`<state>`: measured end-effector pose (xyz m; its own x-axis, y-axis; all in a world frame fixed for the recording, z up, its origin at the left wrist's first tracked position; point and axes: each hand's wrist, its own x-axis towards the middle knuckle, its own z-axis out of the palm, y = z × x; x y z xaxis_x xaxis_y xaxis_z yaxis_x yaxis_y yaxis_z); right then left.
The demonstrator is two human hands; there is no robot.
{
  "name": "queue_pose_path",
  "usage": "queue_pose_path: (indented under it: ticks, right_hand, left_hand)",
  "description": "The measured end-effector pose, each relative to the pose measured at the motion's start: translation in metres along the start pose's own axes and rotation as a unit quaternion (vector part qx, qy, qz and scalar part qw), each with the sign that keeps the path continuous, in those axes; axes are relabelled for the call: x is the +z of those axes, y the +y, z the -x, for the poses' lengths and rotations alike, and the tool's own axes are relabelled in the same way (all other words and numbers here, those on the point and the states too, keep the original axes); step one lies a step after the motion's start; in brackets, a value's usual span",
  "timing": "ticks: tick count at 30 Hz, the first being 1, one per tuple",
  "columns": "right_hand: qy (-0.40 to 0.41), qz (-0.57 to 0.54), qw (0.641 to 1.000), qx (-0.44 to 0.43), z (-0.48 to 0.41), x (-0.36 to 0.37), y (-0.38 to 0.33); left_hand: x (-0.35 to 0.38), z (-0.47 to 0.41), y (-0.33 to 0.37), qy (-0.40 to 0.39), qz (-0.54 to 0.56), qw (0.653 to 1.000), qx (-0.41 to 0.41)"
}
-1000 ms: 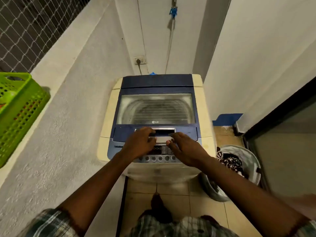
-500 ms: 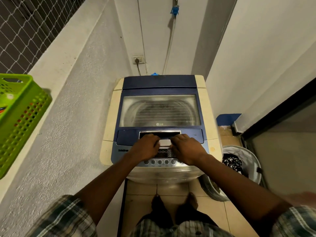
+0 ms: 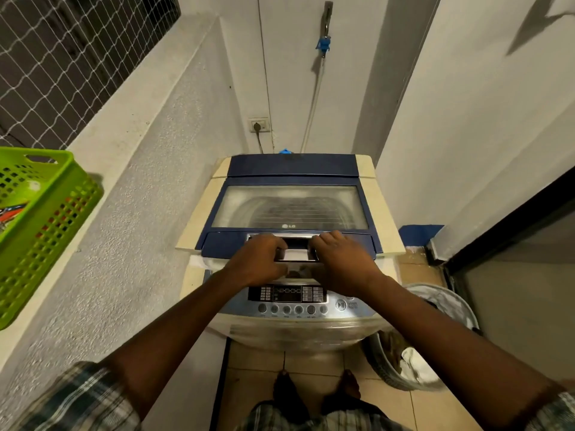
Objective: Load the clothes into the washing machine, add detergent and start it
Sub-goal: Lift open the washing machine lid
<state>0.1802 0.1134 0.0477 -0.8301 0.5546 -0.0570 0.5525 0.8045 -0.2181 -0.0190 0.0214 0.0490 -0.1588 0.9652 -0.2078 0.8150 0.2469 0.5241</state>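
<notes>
A top-loading washing machine (image 3: 378,209) stands straight ahead, cream body with a dark blue lid (image 3: 289,168) and a cloudy window over the drum. Both hands hold the silver lid handle (image 3: 297,255) at the lid's front edge. My left hand (image 3: 259,259) grips its left end and my right hand (image 3: 342,259) grips its right end, fingers curled under. The lid's front edge is raised a little off the body. The control panel (image 3: 292,295) with buttons lies just below my hands. A laundry basket (image 3: 435,337) with clothes sits on the floor at the machine's right.
A green plastic basket (image 3: 40,228) rests on the ledge at left under a netted window. Walls close in on both sides of the machine. A socket (image 3: 259,125) and a hose with a blue tap (image 3: 323,45) are on the back wall. A dark door frame (image 3: 510,231) is at right.
Both hands have moved up from the control panel with the handle, and the lid's front edge has lifted slightly. The control panel below is now uncovered.
</notes>
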Motion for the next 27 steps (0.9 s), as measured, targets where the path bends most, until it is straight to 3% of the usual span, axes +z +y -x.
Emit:
queue_pose_path:
  ticks: [15,23,27]
  right_hand:
    - [0.106,0.025,0.993,-0.036,-0.045,-0.094,0.020]
    - [0.190,-0.021,0.982,0.000,-0.091,-0.136,0.036]
    - [0.224,-0.020,0.974,0.023,-0.121,-0.147,0.048]
  left_hand:
    - [-0.087,-0.032,0.021,0.124,0.058,0.989,0.055]
    - [-0.133,-0.074,0.035,0.254,-0.059,0.960,0.104]
    - [-0.143,-0.104,0.039,0.305,-0.067,0.943,0.118]
